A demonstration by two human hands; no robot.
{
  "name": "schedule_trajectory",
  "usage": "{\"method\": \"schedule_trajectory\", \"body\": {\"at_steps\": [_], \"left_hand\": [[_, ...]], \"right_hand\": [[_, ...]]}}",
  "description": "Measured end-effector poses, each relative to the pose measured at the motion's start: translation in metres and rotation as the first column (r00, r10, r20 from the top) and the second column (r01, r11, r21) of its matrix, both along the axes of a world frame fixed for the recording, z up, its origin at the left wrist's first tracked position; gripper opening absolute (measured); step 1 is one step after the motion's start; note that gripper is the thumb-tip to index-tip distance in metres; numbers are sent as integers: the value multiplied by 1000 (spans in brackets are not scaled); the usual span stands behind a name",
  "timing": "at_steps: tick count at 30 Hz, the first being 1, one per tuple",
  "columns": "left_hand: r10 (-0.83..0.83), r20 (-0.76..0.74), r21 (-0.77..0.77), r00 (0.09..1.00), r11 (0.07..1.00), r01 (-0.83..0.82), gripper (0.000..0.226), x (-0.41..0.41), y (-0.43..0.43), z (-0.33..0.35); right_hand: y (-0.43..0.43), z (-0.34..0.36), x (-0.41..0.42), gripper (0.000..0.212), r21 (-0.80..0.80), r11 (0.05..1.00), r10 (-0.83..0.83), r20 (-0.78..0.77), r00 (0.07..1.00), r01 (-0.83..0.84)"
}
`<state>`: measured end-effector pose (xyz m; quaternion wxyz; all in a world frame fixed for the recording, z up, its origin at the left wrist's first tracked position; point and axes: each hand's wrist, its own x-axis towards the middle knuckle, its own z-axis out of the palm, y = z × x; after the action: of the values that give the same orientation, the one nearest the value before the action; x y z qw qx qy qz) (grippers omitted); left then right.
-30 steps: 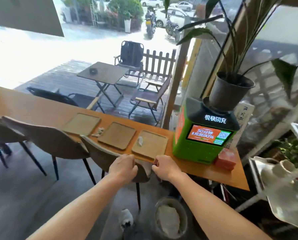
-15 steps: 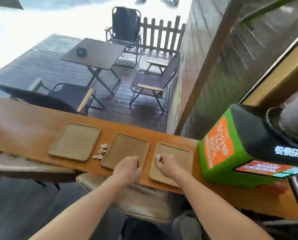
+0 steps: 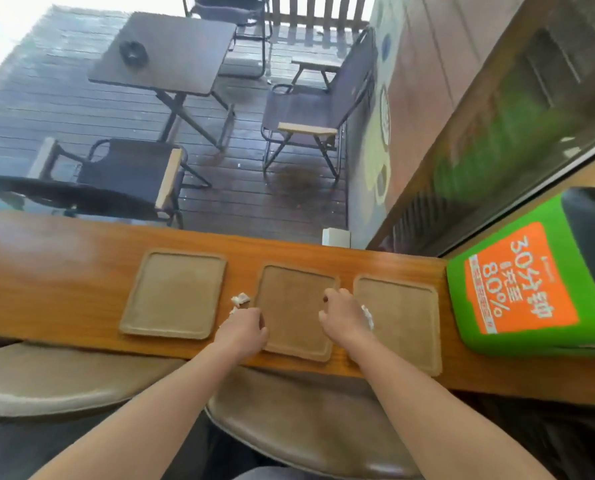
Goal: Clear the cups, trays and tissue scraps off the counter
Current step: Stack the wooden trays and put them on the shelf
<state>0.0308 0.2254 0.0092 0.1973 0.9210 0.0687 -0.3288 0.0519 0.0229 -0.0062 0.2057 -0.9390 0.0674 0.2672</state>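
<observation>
Three flat brown trays lie in a row on the wooden counter [image 3: 64, 271]: the left tray [image 3: 174, 294], the middle tray [image 3: 296, 271] and the right tray [image 3: 403, 327]. Small white tissue scraps [image 3: 240, 299] lie between the left and middle trays. My left hand [image 3: 245, 329] rests at the middle tray's left edge with curled fingers, its knuckles touching the lowest scraps. My right hand [image 3: 344, 315] hovers over the gap between the middle and right trays. Its fingers are closed, and a white tissue scrap [image 3: 368, 315] sticks out at its outer side. No cups are in view.
A green charging kiosk [image 3: 517, 282] stands on the counter just right of the right tray. Two padded chairs [image 3: 289, 417] are tucked under the near edge. Beyond the counter is a window onto a deck with a table and folding chairs.
I have leaned in over the counter. My right hand closed at the tissue on the right tray and moved left. My left hand slid left to the scraps beside the middle tray.
</observation>
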Motion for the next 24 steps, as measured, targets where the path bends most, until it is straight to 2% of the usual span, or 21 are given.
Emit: {"method": "schedule_trajectory", "body": {"at_steps": [3,6,10,13,18,22,24], "left_hand": [[-97,-42,-28,994,995,96,11,11,-10,-10],[-141,-31,-91,989,986,138,8,22,-34,-19],[-201,-39,-203,979,961,189,7,26,-82,-29],[-244,-59,-251,968,942,222,10,25,-116,-37],[-306,4,-171,952,938,302,23,16,-122,-55],[-263,26,-181,965,948,263,25,10,-105,-60],[-218,17,-190,976,958,217,24,11,-95,-59]], "right_hand": [[-24,-4,-12,30,-144,965,-210,70,975,218],[-47,-10,-19,28,-200,926,-305,96,947,319],[-69,-22,-26,29,-106,911,-396,59,917,400],[-75,-33,-31,33,-6,915,-402,23,915,403],[-71,-51,-28,20,75,945,-318,5,948,317],[-57,-54,-19,4,147,935,-326,8,945,322],[-48,-55,-15,7,186,914,-368,3,930,361]]}}
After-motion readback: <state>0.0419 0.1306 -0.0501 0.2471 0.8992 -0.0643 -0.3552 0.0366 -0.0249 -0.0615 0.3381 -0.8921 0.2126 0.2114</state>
